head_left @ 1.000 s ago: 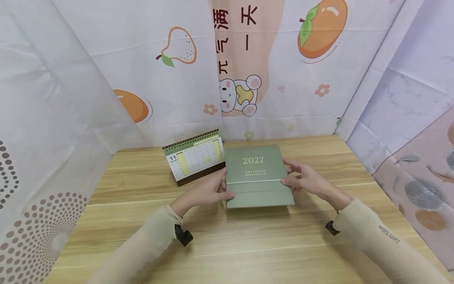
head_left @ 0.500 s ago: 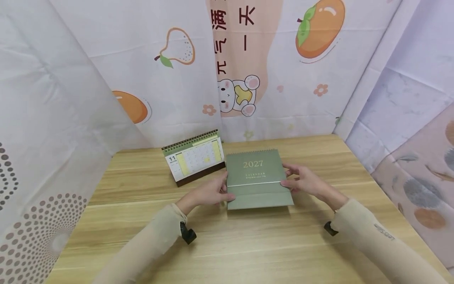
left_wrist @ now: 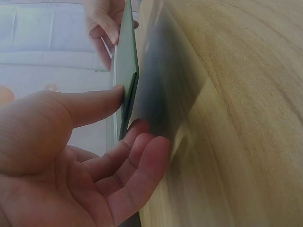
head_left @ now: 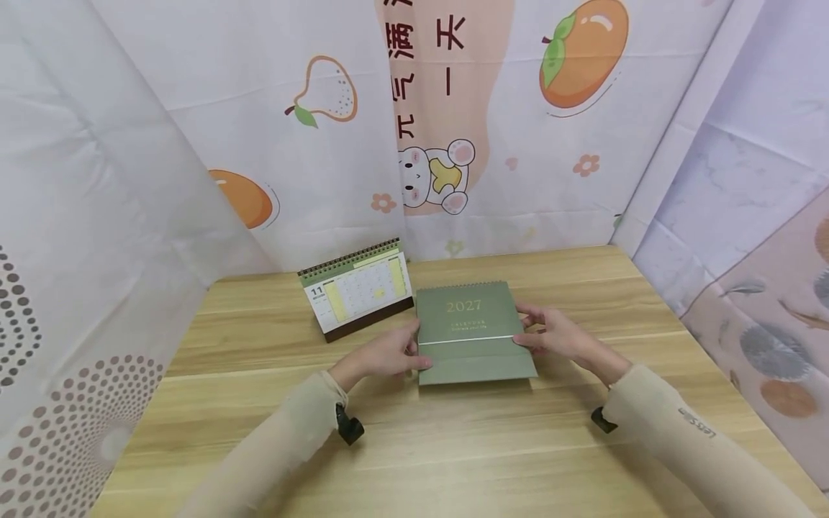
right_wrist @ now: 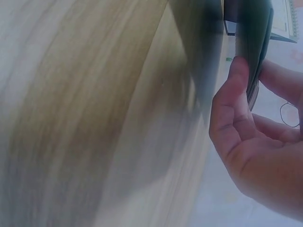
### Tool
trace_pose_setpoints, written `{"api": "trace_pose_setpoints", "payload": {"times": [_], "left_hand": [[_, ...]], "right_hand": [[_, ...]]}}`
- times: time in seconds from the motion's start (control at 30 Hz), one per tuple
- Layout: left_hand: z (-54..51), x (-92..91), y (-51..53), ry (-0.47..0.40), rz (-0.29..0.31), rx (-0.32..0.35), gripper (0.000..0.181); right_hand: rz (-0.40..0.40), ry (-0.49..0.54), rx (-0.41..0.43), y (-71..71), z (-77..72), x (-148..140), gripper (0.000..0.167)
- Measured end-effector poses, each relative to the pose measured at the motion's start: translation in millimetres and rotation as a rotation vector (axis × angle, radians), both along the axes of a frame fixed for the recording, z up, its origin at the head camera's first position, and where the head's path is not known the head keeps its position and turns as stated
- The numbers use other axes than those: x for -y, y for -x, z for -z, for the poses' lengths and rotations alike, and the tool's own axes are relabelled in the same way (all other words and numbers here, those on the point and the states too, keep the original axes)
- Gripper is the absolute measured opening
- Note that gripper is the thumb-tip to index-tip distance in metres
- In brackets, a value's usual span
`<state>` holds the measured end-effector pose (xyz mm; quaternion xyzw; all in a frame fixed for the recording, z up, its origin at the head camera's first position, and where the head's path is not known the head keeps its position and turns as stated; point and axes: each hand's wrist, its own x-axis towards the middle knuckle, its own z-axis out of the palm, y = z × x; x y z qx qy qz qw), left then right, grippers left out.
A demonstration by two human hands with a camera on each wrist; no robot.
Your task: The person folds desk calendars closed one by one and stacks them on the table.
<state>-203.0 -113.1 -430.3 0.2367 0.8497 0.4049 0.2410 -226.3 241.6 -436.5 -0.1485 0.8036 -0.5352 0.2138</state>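
Observation:
A green 2027 desk calendar (head_left: 476, 367) is held between both hands over the table, its spiral edge toward the back. At its left edge the left hand (head_left: 386, 351) grips it, thumb on the front face; the left wrist view has this hand (left_wrist: 80, 156) with curled fingers behind the green board (left_wrist: 125, 56). The right hand (head_left: 562, 336) pinches the right edge, thumb on top. In the right wrist view that hand (right_wrist: 255, 137) has fingers on one side of the green calendar (right_wrist: 255, 33) and thumb on the other.
A second desk calendar (head_left: 363, 291), white and green with a dark base, stands propped up just left of the green one. The wooden table (head_left: 453, 453) ends at a printed curtain (head_left: 291, 165) behind, with more fabric at both sides.
The green calendar's top edge has come down toward the person and the cover is seen at a flatter angle. Both hands keep their grip and have shifted slightly.

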Motion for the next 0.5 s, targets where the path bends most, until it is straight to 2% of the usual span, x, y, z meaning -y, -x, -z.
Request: {"api": "trace_pose_setpoints", "payload": {"times": [0.2, 0.43, 0.5], "left_hand": [[2.1, -1.7, 3.2, 0.028, 0.008, -0.002, 0.084], [5.0, -2.6, 7.5, 0.064, 0.002, 0.012, 0.089], [4.4, -2.6, 9.1, 0.054, -0.002, 0.018, 0.082]], "right_hand": [[0.004, -0.002, 0.004, 1.6, 3.1, -0.3, 0.073], [0.009, -0.023, 0.003, 3.4, 8.4, -0.2, 0.071], [0.011, -0.03, 0.004, 3.3, 7.9, 0.7, 0.074]]}}
